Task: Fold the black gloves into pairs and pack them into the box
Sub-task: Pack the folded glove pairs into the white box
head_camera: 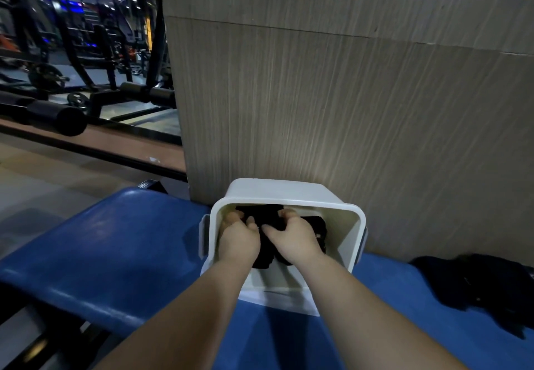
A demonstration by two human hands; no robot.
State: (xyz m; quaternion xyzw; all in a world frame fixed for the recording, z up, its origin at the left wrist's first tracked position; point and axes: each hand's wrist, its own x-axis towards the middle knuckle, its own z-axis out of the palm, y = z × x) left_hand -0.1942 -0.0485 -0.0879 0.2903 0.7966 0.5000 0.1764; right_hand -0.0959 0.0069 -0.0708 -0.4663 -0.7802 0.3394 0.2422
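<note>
A white plastic box (351,234) stands on the blue padded bench (115,239), tipped with its opening toward me. Both my hands are inside it. My left hand (238,238) and my right hand (293,241) grip a bundle of folded black gloves (267,218) between them, fingers curled into the fabric. Another folded black pair (316,226) lies in the box just right of my right hand. A heap of loose black gloves (485,286) lies on the bench at the right.
A wood-grain wall panel (346,95) rises directly behind the box. Gym machines and padded rollers (72,95) stand at the far left beyond a floor strip. The bench's left end drops off to the floor.
</note>
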